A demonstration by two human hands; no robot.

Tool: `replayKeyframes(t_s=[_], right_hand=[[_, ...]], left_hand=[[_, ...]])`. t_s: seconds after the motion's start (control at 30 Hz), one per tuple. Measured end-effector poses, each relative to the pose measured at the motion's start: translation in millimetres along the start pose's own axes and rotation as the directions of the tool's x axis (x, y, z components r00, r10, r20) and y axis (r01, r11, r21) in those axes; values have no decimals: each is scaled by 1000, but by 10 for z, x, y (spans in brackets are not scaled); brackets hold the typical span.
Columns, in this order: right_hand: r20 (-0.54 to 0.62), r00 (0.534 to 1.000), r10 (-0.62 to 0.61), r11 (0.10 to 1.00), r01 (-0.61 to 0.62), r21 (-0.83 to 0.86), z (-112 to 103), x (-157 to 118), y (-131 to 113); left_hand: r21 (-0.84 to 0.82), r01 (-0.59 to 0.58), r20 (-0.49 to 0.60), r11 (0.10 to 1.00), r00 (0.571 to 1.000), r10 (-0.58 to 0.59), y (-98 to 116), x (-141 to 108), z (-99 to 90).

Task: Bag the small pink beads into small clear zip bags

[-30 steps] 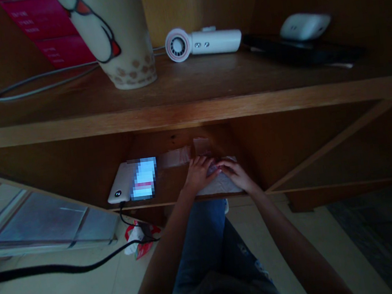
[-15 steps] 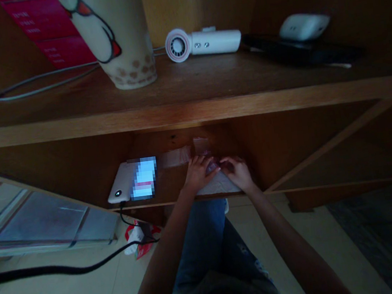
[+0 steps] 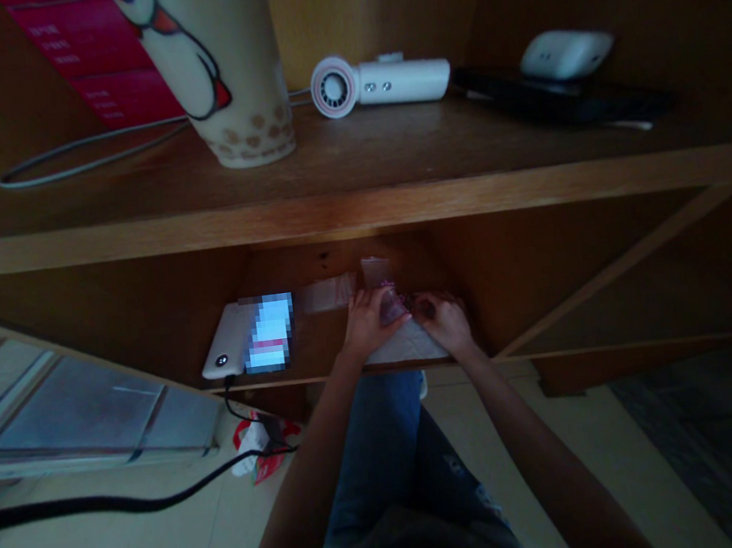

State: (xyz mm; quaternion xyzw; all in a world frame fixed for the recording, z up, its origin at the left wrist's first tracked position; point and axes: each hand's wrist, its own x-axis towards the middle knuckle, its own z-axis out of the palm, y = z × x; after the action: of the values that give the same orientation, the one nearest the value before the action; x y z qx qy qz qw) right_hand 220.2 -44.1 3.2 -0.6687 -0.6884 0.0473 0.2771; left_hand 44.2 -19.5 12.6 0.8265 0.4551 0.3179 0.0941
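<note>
My left hand (image 3: 368, 323) is closed on a small clear plastic bag (image 3: 392, 306), its fingers along the bag's upper and lower sides. Beside it on the right, my right hand (image 3: 444, 319) is pinched on small dark pinkish pieces (image 3: 408, 302) that are too small to name. A white sheet (image 3: 405, 345) lies under both hands at the front of the lower shelf. Behind them lie another small clear bag (image 3: 375, 267) and, to the left, a stack of clear bags (image 3: 329, 293).
On the lower shelf (image 3: 322, 350), a phone (image 3: 270, 332) with a lit screen lies by a white power bank (image 3: 222, 343). Above, the upper shelf's edge (image 3: 358, 211) overhangs, carrying a tall cup (image 3: 235, 77), a white handheld fan (image 3: 382, 82) and a white case (image 3: 566, 52).
My right hand's fingers have curled in, and the dark pinkish pieces now show between the hands. More of the clear bag shows at my left hand.
</note>
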Motion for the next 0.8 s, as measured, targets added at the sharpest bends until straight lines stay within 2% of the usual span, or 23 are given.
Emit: replayKeyframes(t_s=[0.27, 0.67, 0.8], right_hand=[[36, 999, -2, 1000, 2, -4, -11, -2, -3], [41, 999, 15, 997, -18, 70, -9, 7, 14], [52, 999, 6, 991, -13, 136, 18, 23, 44]], left_hand=[[-6, 16, -23, 1000, 1000, -16, -19, -5, 15], [71, -13, 17, 997, 1000, 12, 4, 2, 3], [115, -88, 79, 989, 994, 79, 39, 3, -3]])
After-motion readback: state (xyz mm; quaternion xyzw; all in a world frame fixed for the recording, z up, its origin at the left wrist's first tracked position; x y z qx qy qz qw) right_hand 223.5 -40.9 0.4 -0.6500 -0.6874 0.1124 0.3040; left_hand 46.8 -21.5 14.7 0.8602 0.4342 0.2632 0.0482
